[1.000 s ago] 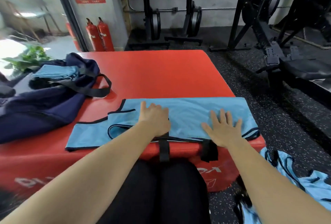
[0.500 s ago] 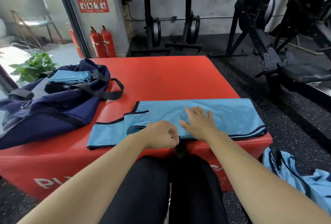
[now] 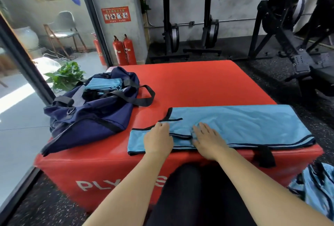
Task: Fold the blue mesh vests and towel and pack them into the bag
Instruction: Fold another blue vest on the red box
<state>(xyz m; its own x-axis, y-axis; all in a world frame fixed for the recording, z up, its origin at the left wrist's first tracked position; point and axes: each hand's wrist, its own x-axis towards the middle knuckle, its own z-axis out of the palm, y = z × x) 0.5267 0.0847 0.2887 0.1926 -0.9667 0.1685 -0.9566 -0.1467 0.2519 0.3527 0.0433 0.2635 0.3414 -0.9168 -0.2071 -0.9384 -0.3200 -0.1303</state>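
Note:
A light blue mesh vest (image 3: 244, 124) with black trim lies folded into a long strip along the near edge of the red box (image 3: 198, 85). My left hand (image 3: 158, 140) lies flat on the vest's left part, fingertips at the black-trimmed strap edge. My right hand (image 3: 207, 139) presses the cloth just beside it with fingers spread. A navy duffel bag (image 3: 86, 119) sits open on the box's left side, with folded blue cloth (image 3: 103, 83) inside its mouth. More blue vests (image 3: 316, 189) lie crumpled on the floor at the lower right.
The bag's black strap (image 3: 144, 97) loops onto the red top towards the vest. A potted plant (image 3: 65, 76) and red fire extinguishers (image 3: 124, 50) stand beyond the box on the left. Black gym machines (image 3: 289, 45) stand behind and to the right.
Both hands have slid left along the vest. My left hand, curled at the near edge half a second ago, now lies flat on the cloth, and my right hand has followed beside it.

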